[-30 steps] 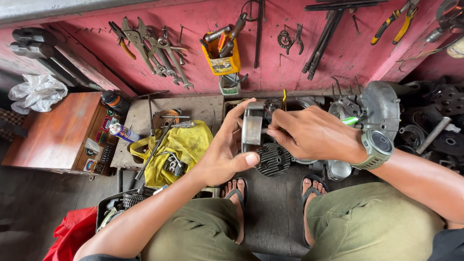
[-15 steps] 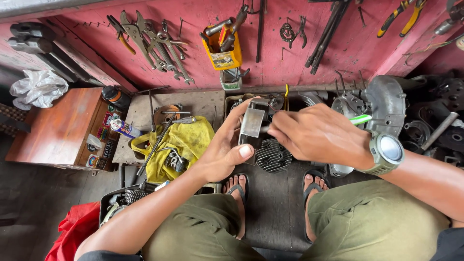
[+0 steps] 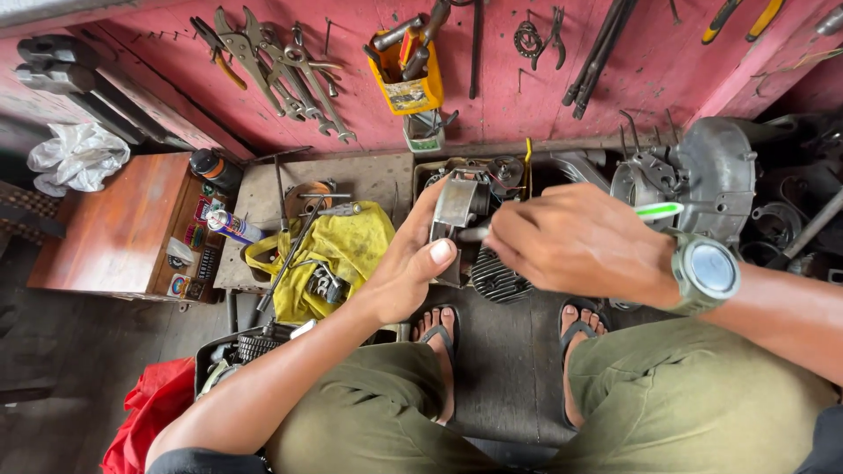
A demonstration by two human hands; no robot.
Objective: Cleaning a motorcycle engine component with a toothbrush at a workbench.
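My left hand (image 3: 406, 268) grips a grey metal engine part (image 3: 457, 202) from the left and holds it up above a dark finned cylinder (image 3: 496, 279). My right hand (image 3: 580, 241) is closed on a green and white toothbrush (image 3: 659, 211). The brush handle sticks out to the right over my wrist, and its head end reaches the metal part. A grey-green watch (image 3: 707, 270) sits on my right wrist. Both of my feet in sandals (image 3: 580, 329) rest on the dark floor below.
A yellow cloth (image 3: 347, 250) with tools lies on the low bench, and a spray can (image 3: 230, 226) is to its left. Wrenches and pliers (image 3: 281, 61) hang on the red wall beside a yellow holder (image 3: 408, 88). An engine casing (image 3: 707, 171) stands at the right, a wooden cabinet (image 3: 114, 224) at the left.
My right hand has shifted slightly right and down with the toothbrush against the metal part. My left hand keeps its hold on the part.
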